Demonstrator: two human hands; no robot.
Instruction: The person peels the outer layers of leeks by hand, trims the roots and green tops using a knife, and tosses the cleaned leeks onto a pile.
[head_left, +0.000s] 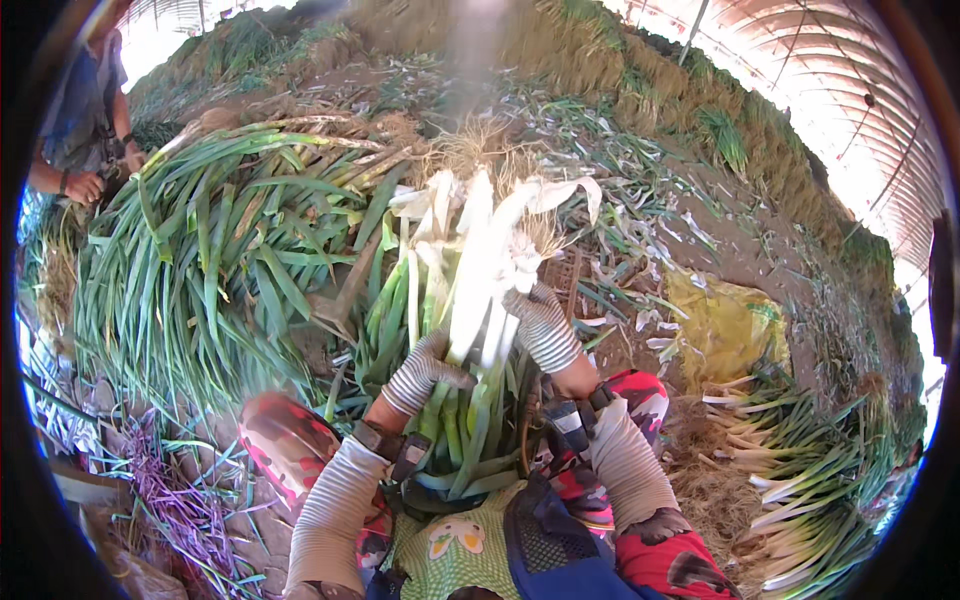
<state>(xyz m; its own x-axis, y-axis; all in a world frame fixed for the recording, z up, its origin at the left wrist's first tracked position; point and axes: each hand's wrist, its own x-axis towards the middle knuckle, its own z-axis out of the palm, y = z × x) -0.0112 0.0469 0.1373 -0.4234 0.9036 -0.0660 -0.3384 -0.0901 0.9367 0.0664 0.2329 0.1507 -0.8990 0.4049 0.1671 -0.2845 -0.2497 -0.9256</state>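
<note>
Clamping leeks (474, 265), partly bared (roots (540, 236) on), in left hand (428, 374) and right hand (546, 328); apparently midway, with a pile (215, 240) seemingly left to do.

Held onions (470, 270) run white to green. Gloves (548, 335) show grey-and-white stripes; arm covers (335, 510), pale beige. Trousers (290, 440): red-pink camouflage, dark patches. Top (455, 545): green check. Sack (725, 325): yellow. Dry stems (180, 490): purple.

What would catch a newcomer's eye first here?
Probably the glaring white stalks at the centre, held in the left hand and right hand. A great green heap sprawls to their left; to their right, a yellow sack lies beyond a row of onions.
</note>
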